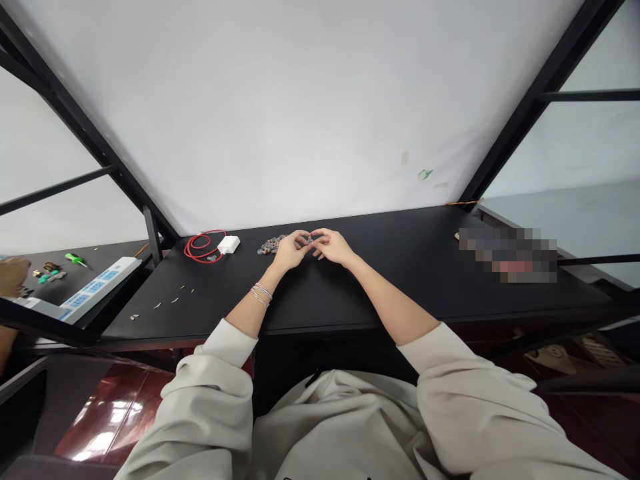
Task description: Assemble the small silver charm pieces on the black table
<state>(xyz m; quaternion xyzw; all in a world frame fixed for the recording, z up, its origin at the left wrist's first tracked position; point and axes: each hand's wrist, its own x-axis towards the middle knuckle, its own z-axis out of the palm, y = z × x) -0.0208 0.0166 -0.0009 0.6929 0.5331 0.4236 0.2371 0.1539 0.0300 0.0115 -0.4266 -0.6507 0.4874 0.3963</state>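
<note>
My left hand [291, 251] and my right hand [334, 246] meet at the far middle of the black table [410, 267]. Their fingertips pinch a tiny metallic part [310, 240] between them; it is too small to make out. A heap of similar small metal parts [271, 245] lies just left of my left hand. Thin bracelets [261, 293] circle my left wrist.
A white charger [229, 244] with a coiled red cable [203, 248] lies left of the heap. Several tiny pieces [165, 301] dot the table's near left. A white power strip [97, 287], small tools and another person's hand [13, 275] are on the neighbouring desk at left. Black frame bars flank the table.
</note>
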